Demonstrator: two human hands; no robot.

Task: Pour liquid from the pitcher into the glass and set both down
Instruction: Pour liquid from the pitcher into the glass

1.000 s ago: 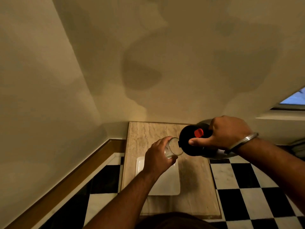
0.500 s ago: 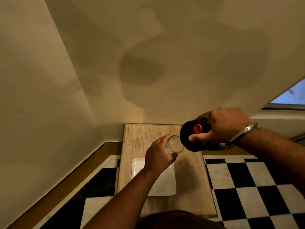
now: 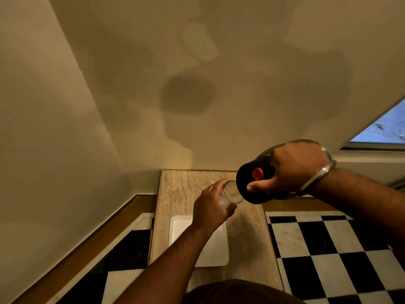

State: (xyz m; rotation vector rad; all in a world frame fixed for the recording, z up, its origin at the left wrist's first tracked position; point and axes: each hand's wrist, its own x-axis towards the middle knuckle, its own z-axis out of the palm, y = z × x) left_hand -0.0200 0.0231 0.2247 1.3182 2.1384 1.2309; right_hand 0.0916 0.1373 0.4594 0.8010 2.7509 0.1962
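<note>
My left hand is wrapped around a clear glass, held above the beige stone table with its rim turned toward the right. The pitcher has a black lid with a red button and is tipped steeply, its lid edge touching the glass rim. My right hand grips the pitcher's body from above, thumb along the lid; most of the body is hidden behind that hand. Something pale shows inside the glass; I cannot tell how full it is.
A white square plate lies on the table under my left forearm. Black and white checkered floor surrounds the table. A plain wall rises right behind it, with a wooden skirting at left and a window at the right edge.
The pitcher has been tipped further and lifted, its lid closing onto the glass rim. The view has tilted upward a little. The glass has barely moved.
</note>
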